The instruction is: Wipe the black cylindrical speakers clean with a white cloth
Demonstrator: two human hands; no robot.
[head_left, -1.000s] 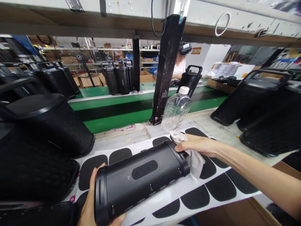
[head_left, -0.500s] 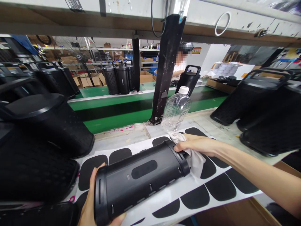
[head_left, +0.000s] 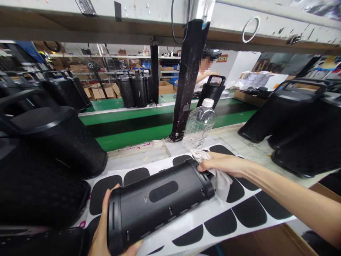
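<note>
Left hand (head_left: 100, 229) spread wide around the left end of the case (head_left: 160, 206), gripping it. Right hand (head_left: 223, 165) in from the right, closed on cloth (head_left: 222, 185), thumb on case's other end, other fingers hidden. Case sits between hands. Vs 1 s ago: both hands unchanged; beyond right hand, co-worker's forearm (head_left: 204, 76) raised, far unit (head_left: 210, 91) shifted left.

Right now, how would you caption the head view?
Left hand and right hand, with pale cloth, hold a black casing over a sheet of dark pads.
</note>
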